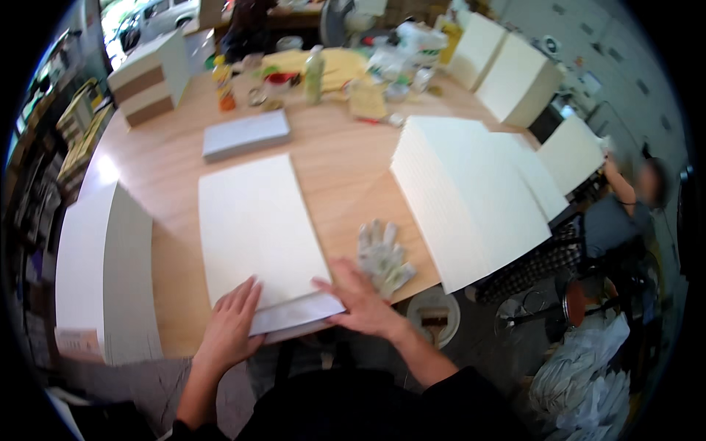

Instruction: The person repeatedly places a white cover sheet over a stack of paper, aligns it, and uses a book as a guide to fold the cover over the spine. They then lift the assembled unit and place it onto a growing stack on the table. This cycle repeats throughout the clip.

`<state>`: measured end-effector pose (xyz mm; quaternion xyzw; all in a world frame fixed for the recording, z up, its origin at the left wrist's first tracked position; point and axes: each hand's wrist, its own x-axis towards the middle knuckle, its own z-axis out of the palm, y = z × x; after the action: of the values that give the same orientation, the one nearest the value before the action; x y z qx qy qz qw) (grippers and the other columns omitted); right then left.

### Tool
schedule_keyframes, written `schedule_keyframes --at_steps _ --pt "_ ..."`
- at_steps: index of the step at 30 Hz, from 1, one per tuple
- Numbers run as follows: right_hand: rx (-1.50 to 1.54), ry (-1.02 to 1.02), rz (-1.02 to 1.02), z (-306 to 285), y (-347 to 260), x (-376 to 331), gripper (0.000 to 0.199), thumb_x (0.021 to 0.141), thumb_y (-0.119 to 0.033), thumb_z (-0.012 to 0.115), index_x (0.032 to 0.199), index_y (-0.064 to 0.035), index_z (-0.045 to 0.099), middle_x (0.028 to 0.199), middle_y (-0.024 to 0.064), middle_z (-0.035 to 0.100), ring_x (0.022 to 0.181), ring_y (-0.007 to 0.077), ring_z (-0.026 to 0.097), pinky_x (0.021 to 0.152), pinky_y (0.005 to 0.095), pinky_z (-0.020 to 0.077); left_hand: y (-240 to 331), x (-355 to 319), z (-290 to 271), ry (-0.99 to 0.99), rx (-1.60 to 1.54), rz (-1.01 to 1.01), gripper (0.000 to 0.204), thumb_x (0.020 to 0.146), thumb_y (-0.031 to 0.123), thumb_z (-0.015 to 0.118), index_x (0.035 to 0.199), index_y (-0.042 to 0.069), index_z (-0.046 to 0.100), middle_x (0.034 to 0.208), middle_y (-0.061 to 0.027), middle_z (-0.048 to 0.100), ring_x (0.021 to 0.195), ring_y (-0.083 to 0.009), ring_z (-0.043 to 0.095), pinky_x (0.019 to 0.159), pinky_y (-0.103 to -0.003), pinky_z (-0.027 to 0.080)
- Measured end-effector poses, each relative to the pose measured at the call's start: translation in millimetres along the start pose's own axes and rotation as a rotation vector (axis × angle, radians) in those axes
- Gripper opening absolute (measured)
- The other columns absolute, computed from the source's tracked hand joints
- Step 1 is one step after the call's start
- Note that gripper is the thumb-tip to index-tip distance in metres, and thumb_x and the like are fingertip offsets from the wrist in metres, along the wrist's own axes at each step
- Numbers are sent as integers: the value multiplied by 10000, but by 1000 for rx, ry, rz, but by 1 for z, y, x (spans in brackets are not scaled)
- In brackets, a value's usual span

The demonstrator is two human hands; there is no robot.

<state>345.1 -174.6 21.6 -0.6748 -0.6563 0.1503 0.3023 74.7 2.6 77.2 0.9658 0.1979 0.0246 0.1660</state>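
The person's left hand (232, 323) lies at the near left corner of a cream-white rectangular sheet of board (254, 228), its 4 fingers close together on top and its thumb apart by a bright white strip (298, 312) along the near end. The right hand (364, 301) rests at the near right corner, fingers spread, the index reaching in over the board. Whether either hand pinches an edge or only presses down, I cannot tell.

The 2 hands sit opposite each other, probably so that the board stays square and cannot slide. It lies flat on the pale wood-grained table (346, 191), near end toward the body, which likely gives both arms an easy reach. Most of it extends beyond the fingertips toward the far side, between the hands' lines.

A grey-white knitted work glove (384, 263) lies just right of the board and beyond the right hand, perhaps taken off for bare-finger feel. A tall cream-white stack of boards (471, 198) stands farther right, and a tall white block of stacked sheets (129, 272) at the near left; these seem set aside to leave the middle for handling. A flat grey-white slab (246, 134) lies beyond the board's far end.
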Motion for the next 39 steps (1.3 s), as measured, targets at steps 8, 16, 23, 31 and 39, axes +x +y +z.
schedule_keyframes --at_steps 8,16,23,31,39 --pt "123 297 -6 24 27 47 303 840 -246 865 1046 -94 703 1276 129 654 1364 414 507 1115 496 430 -76 0 7 148 -453 -148 357 725 54 908 984 -19 673 1379 -185 599 1157 -290 629 892 -375 556" --pt "26 360 86 37 21 71 278 833 -182 832 815 -55 585 915 114 641 911 364 616 819 477 493 -91 27 25 236 -351 -288 382 688 190 950 775 7 626 986 -120 615 859 -297 609 749 -408 523" --pt "19 290 164 27 11 71 263 835 -138 823 790 -38 584 872 137 613 893 363 597 793 477 489 -84 36 20 192 -349 -319 362 754 230 937 760 26 637 923 -99 608 802 -269 625 707 -397 516" --pt "19 252 131 24 4 79 297 841 -101 827 788 -34 543 808 103 533 843 316 525 747 426 434 -83 39 1 -6 -166 -292 347 782 266 914 961 85 678 1012 -86 636 905 -249 652 767 -378 523" --pt "169 353 334 -29 33 77 201 922 -171 772 1030 -13 710 995 134 709 986 317 687 865 428 545 -28 133 2 -328 691 436 1041 804 411 884 1667 455 303 1189 -37 663 1013 -197 689 901 -354 497"
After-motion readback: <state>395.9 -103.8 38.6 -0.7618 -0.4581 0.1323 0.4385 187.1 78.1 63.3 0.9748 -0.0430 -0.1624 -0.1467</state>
